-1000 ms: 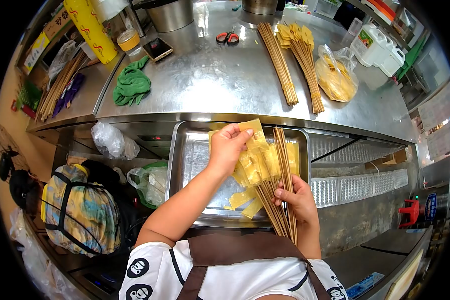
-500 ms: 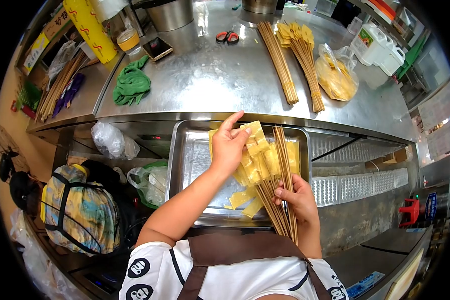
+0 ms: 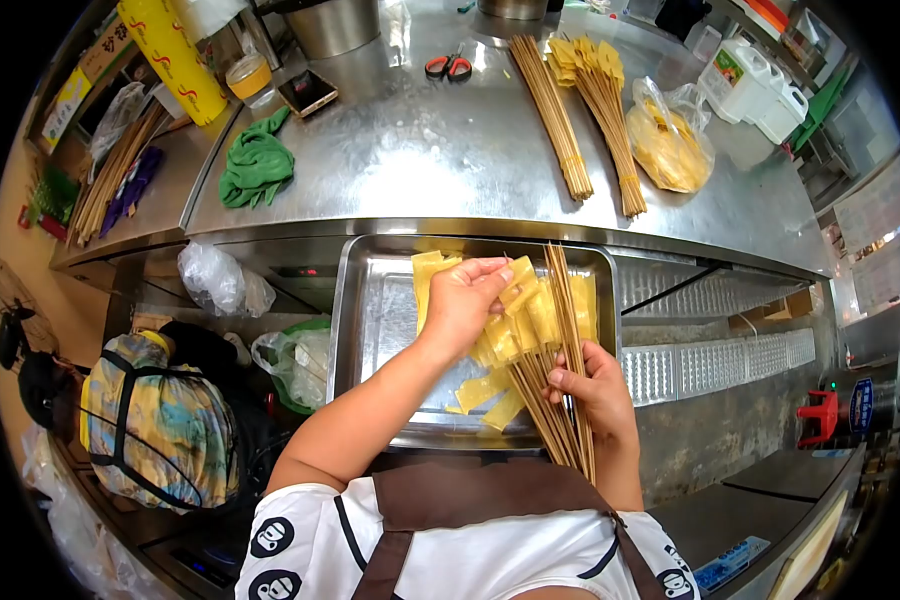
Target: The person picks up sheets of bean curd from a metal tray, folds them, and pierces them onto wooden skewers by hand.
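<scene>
My right hand (image 3: 592, 388) is wrapped round a bundle of thin wooden skewers (image 3: 558, 412). Flat yellow pieces, like tofu skin sheets, are threaded on several of their far ends. With thumb and fingers pinched together, my left hand (image 3: 460, 305) holds one yellow sheet (image 3: 519, 285) at the top of the bundle. Whether a skewer tip runs through that sheet is hard to see. Under both hands lies a metal tray (image 3: 343, 335). Loose yellow strips (image 3: 482, 392) rest in it, and more yellow sheets (image 3: 428, 275) lie at its far side.
On the steel table (image 3: 390, 160) are a green cloth (image 3: 257, 165), a phone (image 3: 308, 92), scissors (image 3: 449, 67), bare skewers (image 3: 553, 120), filled skewers (image 3: 610, 120) and a bag of yellow pieces (image 3: 670, 145). A person (image 3: 160, 420) in a patterned top is at the left.
My left index finger, stretched out before, has curled in to meet the thumb at the yellow sheet. My right hand keeps its hold on the skewers. The view has shifted slightly.
</scene>
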{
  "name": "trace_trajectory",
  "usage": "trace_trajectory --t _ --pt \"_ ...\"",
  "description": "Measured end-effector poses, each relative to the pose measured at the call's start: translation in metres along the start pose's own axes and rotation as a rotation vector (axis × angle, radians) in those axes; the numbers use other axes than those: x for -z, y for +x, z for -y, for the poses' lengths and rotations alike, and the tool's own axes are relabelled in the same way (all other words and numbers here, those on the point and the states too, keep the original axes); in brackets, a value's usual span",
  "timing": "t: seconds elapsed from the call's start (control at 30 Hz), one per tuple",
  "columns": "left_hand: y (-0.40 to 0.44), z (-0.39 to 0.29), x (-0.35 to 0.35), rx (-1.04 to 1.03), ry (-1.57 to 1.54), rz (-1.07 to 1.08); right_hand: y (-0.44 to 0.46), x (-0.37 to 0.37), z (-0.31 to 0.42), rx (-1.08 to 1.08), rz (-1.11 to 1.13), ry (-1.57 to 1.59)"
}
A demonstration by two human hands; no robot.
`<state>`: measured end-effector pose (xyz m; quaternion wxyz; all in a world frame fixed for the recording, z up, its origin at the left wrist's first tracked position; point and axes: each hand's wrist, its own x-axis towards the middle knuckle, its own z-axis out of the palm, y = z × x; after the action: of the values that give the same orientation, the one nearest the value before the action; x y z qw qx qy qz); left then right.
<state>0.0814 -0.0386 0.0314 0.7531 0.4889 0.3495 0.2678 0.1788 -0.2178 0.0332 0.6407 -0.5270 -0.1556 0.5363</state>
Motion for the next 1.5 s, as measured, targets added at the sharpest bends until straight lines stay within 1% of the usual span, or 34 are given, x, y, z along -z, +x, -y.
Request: trace_trajectory --t 0.2,0.27,0.4,0.47,0.57,0.67,0.8,0.87,0.9,0.97,1.0,1.07,1.1,1.17,1.2,1.27,1.3,1.37,1.4,1.43,1.5 --pt "-0.012 -0.002 -0.002 0.078 -0.051 0.008 -0.001 0.0 -0.001 0.014 -0.017 0.032" --pt "-0.016 -0.002 -0.002 0.099 -0.225 0.053 -0.001 -0.001 0.0 0.016 -0.02 0.024" --pt "-0.022 0.014 0.001 0.046 -0.188 0.114 0.0 -0.001 -0.001 0.021 -0.022 0.021" --pt "-0.023 0.019 0.004 0.038 -0.16 0.203 -0.001 -0.001 0.0 0.018 -0.028 0.019" --pt "-0.03 0.016 -0.005 0.047 -0.118 0.179 -0.001 0.0 0.0 0.016 -0.016 0.056" --pt "-0.033 0.012 -0.006 0.069 -0.06 0.192 0.0 0.002 -0.002 0.03 -0.016 0.022" --pt "-0.029 0.01 -0.006 0.036 -0.026 0.229 -0.002 0.002 -0.001 0.026 -0.017 0.007" --pt "-0.031 -0.002 -0.011 0.156 -0.093 0.165 -0.003 -0.001 -0.001 0.039 -0.02 0.012" --pt "-0.029 0.001 -0.011 0.152 -0.093 0.165 -0.003 -0.003 0.0 0.042 -0.017 0.01" --pt "-0.023 0.01 -0.01 0.063 -0.021 0.184 -0.006 -0.008 0.003 0.08 -0.105 -0.086" --pt "-0.022 0.011 -0.01 0.059 -0.022 0.183 -0.006 -0.007 0.003 0.082 -0.103 -0.088" --pt "-0.021 0.012 -0.01 0.006 0.108 0.154 -0.006 -0.006 0.002 0.146 -0.149 -0.148" --pt "-0.02 0.012 -0.01 0.004 0.107 0.151 -0.007 -0.006 0.004 0.146 -0.145 -0.15" --pt "-0.02 0.011 -0.009 -0.025 0.368 0.132 -0.014 -0.005 0.011 0.08 -0.071 -0.083" --pt "-0.02 0.009 -0.009 -0.018 0.365 0.125 -0.016 -0.002 0.013 0.03 -0.008 -0.066" --pt "-0.023 0.001 -0.009 -0.187 0.946 0.09 -0.013 -0.004 0.013 0.021 0.002 -0.036" --pt "-0.025 0.0 -0.006 -0.17 0.944 0.084 -0.012 -0.005 0.013 0.024 0.008 -0.004" --pt "-0.025 -0.004 0.0 -0.265 0.972 0.011 -0.009 -0.005 0.011 0.031 0.0 -0.028" --pt "-0.024 -0.014 0.006 -0.213 0.995 -0.038 -0.007 -0.003 0.008 0.036 -0.021 -0.035" --pt "-0.021 -0.015 0.019 -0.207 0.998 -0.04 -0.007 -0.001 0.006 0.044 -0.043 -0.041" --pt "-0.014 -0.01 0.047 -0.532 1.263 -0.211 -0.007 0.001 0.007 0.03 -0.029 -0.012"
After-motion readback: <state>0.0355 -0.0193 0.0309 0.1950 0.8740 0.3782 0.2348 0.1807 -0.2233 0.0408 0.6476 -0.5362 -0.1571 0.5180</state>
